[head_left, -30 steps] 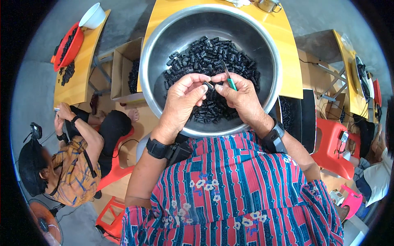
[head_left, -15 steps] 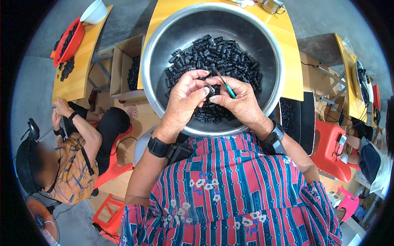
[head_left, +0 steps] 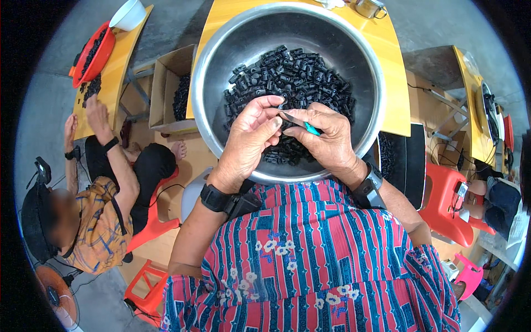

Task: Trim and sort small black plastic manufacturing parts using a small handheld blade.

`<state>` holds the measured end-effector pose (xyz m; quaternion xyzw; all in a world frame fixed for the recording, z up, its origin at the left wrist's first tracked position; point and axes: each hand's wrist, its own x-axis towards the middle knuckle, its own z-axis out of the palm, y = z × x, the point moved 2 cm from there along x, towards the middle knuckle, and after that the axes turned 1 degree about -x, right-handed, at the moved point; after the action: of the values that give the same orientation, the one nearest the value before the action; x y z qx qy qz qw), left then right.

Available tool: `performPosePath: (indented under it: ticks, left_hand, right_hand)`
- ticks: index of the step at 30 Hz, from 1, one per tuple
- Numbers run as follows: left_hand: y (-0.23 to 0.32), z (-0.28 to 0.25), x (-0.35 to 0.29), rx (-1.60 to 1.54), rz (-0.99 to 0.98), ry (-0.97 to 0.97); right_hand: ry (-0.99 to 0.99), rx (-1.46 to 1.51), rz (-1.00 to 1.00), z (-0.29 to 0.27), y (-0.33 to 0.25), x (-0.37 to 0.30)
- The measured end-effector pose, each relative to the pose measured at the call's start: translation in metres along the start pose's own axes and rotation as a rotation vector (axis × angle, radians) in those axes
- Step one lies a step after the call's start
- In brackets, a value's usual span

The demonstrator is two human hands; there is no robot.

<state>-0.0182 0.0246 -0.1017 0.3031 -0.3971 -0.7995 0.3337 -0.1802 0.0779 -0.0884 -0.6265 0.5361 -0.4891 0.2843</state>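
My left hand (head_left: 250, 135) is closed, with thumb and fingers pinched on a small black plastic part that the fingertips mostly hide. From the right, my right hand (head_left: 327, 138) grips a small knife (head_left: 311, 129) by its teal handle. The narrow blade points left and its tip is at the left fingertips. Both hands hover over a heap of small black plastic parts (head_left: 296, 74) in a large round metal basin (head_left: 378, 88).
The basin stands on a yellow table (head_left: 395, 105), with a metal cup (head_left: 369, 8) at its far right. An open cardboard box (head_left: 160, 99) of black parts is to the left. Further left, another person (head_left: 105, 216) sits by a table bearing a red basin (head_left: 105, 58).
My right hand has turned the knife so its blade lies flatter, its tip now at the left fingertips. At left, the other person's hands have moved apart, toward their table.
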Motion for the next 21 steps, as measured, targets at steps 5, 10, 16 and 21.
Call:
performPosePath:
  ticks: [5,10,16,21]
  left_hand:
    - [-0.004,0.000,0.000,-0.020,-0.018,0.037]
    - [-0.004,-0.003,0.000,0.001,-0.014,0.018]
    - [0.000,-0.002,0.000,0.097,0.036,0.000]
    - [-0.002,-0.001,0.001,0.117,0.037,0.026]
  right_hand:
    - [0.054,-0.018,-0.065,-0.001,-0.001,0.000]
    - [0.049,-0.010,-0.078,-0.002,-0.008,0.001]
    - [-0.089,-0.001,-0.037,0.001,-0.011,0.002]
    - [-0.010,0.116,-0.057,0.007,0.000,0.004]
